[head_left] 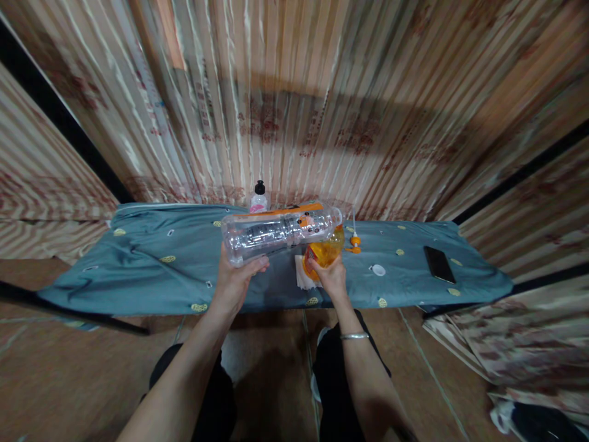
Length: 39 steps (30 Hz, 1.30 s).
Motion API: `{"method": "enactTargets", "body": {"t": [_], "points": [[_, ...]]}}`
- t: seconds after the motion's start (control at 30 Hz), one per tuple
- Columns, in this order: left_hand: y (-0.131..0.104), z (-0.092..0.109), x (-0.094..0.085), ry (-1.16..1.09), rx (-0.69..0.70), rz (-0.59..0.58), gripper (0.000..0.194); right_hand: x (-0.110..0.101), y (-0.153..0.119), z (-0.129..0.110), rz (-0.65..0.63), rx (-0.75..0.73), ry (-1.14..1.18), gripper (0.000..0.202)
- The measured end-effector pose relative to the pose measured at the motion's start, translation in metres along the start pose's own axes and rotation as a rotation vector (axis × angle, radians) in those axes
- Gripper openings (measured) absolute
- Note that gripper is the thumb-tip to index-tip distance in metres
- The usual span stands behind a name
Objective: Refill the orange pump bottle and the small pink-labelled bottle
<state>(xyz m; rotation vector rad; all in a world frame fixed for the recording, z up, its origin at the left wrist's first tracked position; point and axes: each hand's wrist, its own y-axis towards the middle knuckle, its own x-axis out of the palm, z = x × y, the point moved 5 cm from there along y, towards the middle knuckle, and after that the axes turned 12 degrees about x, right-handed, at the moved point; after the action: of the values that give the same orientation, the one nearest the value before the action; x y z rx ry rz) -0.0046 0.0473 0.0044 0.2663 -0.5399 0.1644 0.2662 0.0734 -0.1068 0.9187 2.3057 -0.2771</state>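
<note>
My left hand point(232, 279) is wrapped round the base end of a large clear plastic bottle point(257, 236), which lies almost level in the air with its neck to the right. A label with an orange strip and small figures runs along it. My right hand point(332, 276) grips a bottle of orange liquid point(327, 248), tilted, just under the clear bottle's neck. The clear bottle hides its upper part, so I cannot tell whether the two mouths touch. Beside it on the cloth lies an orange pump top point(354, 244) with a pale tube. A white tissue point(304, 277) is partly under the orange bottle.
A bottle with a black cap point(260, 199) stands behind, near the striped curtain point(294, 110). A dark phone point(439, 264) and a small white oval thing point(378, 270) lie to the right on the green patterned cloth point(161, 276). Black metal bars point(69, 123) flank both sides.
</note>
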Motion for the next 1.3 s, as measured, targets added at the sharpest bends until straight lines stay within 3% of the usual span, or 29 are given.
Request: {"method": "enactTargets", "body": {"t": [0.37, 0.97, 1.3], "points": [[-0.0002, -0.0003, -0.0005, 0.002, -0.006, 0.011, 0.077, -0.0020, -0.0023, -0.0038, -0.025, -0.045, 0.035, 0.074], [-0.0016, 0.0025, 0.0004, 0.005, 0.009, -0.018, 0.078, -0.0064, -0.0067, -0.0090, -0.051, 0.005, 0.030, 0.080], [-0.0031, 0.0010, -0.0022, 0.028, -0.024, 0.025, 0.092, -0.0065, -0.0090, -0.0097, -0.062, 0.034, 0.022, 0.079]]}}
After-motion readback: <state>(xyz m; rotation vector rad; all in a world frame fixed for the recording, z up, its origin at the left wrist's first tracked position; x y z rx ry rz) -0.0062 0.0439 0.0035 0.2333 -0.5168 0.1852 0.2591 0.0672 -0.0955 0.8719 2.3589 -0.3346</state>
